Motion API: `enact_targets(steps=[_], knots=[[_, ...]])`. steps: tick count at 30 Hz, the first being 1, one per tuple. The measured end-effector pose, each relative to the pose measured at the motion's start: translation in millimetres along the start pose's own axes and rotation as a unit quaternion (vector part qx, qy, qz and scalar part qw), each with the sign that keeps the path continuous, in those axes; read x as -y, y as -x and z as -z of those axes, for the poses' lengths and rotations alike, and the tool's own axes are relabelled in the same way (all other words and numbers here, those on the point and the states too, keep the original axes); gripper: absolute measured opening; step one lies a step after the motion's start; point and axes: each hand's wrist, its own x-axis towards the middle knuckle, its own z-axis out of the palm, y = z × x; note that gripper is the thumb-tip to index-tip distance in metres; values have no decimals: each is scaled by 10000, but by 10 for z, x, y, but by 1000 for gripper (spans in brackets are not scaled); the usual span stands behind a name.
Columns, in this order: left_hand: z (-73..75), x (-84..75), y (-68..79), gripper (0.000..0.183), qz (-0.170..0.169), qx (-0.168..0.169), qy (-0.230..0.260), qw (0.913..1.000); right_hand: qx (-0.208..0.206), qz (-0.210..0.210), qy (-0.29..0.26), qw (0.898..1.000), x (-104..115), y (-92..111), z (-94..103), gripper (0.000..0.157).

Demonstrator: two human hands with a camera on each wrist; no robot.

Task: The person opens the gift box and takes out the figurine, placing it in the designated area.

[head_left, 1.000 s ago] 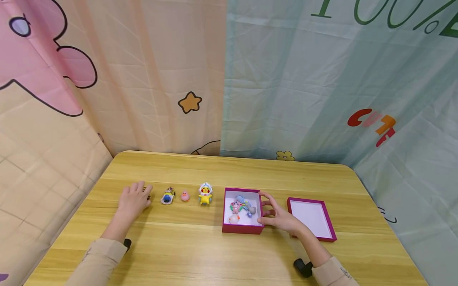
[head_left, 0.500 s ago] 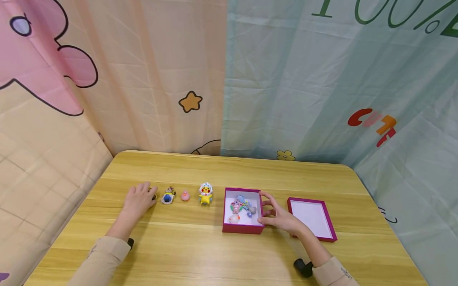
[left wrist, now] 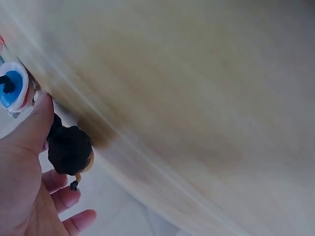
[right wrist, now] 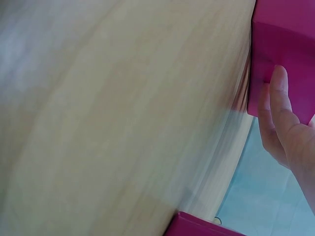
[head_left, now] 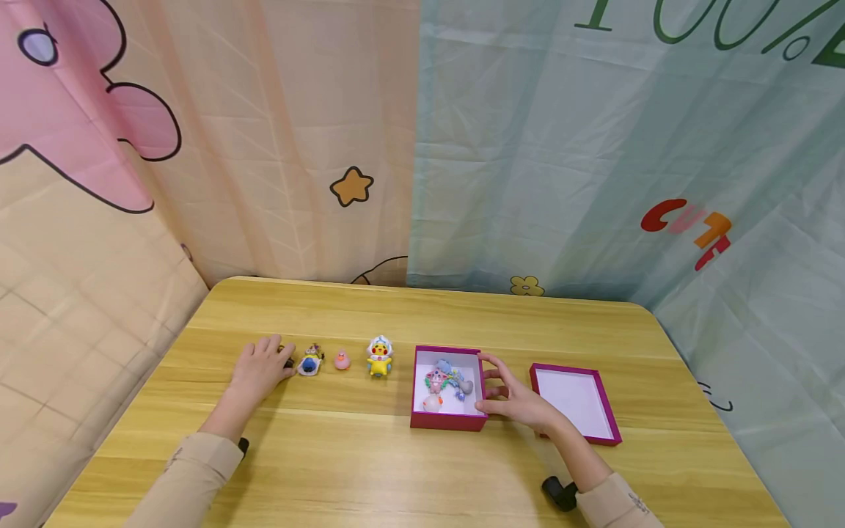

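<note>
My left hand (head_left: 260,367) pinches a small figurine (left wrist: 70,150) with a black, bumpy head and a bit of yellow-brown, close above or on the table; I cannot tell which. To its right in the head view stand a figurine with a blue front (head_left: 309,361), a pink duck (head_left: 342,360) and a yellow figurine with a white hood (head_left: 379,357). My right hand (head_left: 518,400) holds the right wall of an open magenta box (head_left: 447,421), its thumb and index finger at the rim and other fingers against the side. Several small toys (head_left: 436,380) lie inside.
The magenta box lid (head_left: 609,405) lies with its white inside up, right of the box and partly behind the right arm. A wooden table (head_left: 370,469) bears everything. Printed curtains (head_left: 528,147) hang behind its far edge.
My left hand has shifted right along the table with the black-headed figurine, closer to the blue-fronted figurine. My right hand and the box stay where they were.
</note>
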Motion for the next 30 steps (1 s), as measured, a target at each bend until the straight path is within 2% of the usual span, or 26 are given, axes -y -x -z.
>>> enact_targets(steps=[5,14,30], knots=[[-4,2,-7,34,-8,54,98,9999,0,5,-18,10000,0,0,3,82],[-13,2,-24,33,-3,-75,21,10000,27,21,-60,10000,-5,-3,-1,81],[33,22,-34,31,152,153,229,9995,78,45,-93,9999,-4,-3,9,80]])
